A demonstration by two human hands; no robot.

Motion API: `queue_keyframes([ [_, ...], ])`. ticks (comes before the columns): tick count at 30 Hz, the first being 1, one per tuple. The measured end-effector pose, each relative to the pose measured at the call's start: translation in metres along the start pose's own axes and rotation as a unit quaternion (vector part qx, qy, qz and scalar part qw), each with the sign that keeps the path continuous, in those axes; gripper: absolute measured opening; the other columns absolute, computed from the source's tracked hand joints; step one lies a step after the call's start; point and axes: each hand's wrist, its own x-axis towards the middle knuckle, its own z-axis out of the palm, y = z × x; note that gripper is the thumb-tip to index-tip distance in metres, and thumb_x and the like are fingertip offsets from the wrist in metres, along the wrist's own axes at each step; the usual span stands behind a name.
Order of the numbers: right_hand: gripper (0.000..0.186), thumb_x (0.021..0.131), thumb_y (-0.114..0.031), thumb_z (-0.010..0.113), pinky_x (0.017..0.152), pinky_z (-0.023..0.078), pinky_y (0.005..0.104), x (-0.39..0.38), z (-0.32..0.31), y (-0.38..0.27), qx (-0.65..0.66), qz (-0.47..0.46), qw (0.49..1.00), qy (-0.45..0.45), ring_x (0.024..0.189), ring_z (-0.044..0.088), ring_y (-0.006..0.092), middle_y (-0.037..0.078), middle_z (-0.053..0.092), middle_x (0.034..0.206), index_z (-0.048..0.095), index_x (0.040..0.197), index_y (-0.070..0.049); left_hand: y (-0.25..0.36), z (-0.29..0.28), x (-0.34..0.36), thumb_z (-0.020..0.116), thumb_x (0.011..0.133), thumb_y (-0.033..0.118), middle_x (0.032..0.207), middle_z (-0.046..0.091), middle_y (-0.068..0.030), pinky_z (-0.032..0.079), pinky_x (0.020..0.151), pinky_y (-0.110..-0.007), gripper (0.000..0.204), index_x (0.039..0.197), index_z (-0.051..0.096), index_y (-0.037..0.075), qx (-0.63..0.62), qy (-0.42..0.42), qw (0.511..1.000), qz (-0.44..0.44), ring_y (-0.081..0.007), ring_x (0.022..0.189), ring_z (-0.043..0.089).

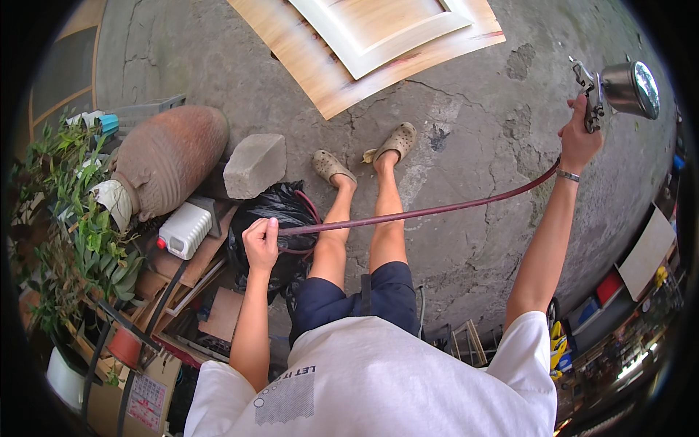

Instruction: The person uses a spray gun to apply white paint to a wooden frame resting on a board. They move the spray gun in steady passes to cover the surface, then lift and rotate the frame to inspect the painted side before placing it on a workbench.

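Maroon air hose (408, 214) is clenched in my left hand (261, 244); well apart from that hand, my right hand (580, 140) is wrapped around a silver spray gun (617, 89).

Even light over cracked grey concrete floor (459, 266) beneath me; leafy green plants (113, 266) left, pale flat board (646, 253) right.

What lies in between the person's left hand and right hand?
In the head view, a dark red hose runs from the left hand to the right hand, crossing over the legs.
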Motion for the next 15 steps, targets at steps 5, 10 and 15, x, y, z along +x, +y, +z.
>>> queue_keyframes([
  [5, 0.038, 0.096, -0.036, 0.067, 0.04, 0.041, 0.0282, -0.002, 0.002, 0.002, -0.01, -0.006, 1.0, 0.002, 0.043, 0.056, 0.0088, 0.004, 0.072, 0.071, 0.076, 0.086, -0.001, -0.004, -0.001, -0.002, 0.057, 0.097, 0.011, 0.057, 0.037, -0.0142, 0.031, 0.051, -0.038, 0.038, 0.065, 0.041, -0.004, 0.002, 0.002, 1.0, 0.006, -0.0265, 0.051, 0.039],
  [10, 0.039, 0.096, -0.038, 0.068, 0.04, 0.039, 0.0273, -0.013, 0.011, 0.003, -0.04, 0.014, 0.999, -0.003, 0.042, 0.056, 0.0091, 0.002, 0.071, 0.069, 0.076, 0.082, -0.002, -0.009, -0.005, -0.004, 0.057, 0.097, 0.011, 0.057, 0.037, -0.014, 0.031, 0.051, -0.038, 0.039, 0.064, 0.041, -0.003, 0.0, 0.012, 1.0, 0.011, -0.026, 0.05, 0.039],
  [15, 0.039, 0.095, -0.04, 0.068, 0.048, 0.042, 0.0272, -0.05, 0.023, 0.004, -0.049, -0.006, 0.996, -0.075, 0.049, 0.057, 0.009, 0.001, 0.065, 0.061, 0.074, 0.082, -0.004, -0.025, -0.018, -0.003, 0.056, 0.097, 0.011, 0.056, 0.036, -0.0131, 0.029, 0.051, -0.038, 0.04, 0.064, 0.04, -0.003, 0.01, 0.035, 0.999, 0.017, -0.0244, 0.05, 0.039],
])
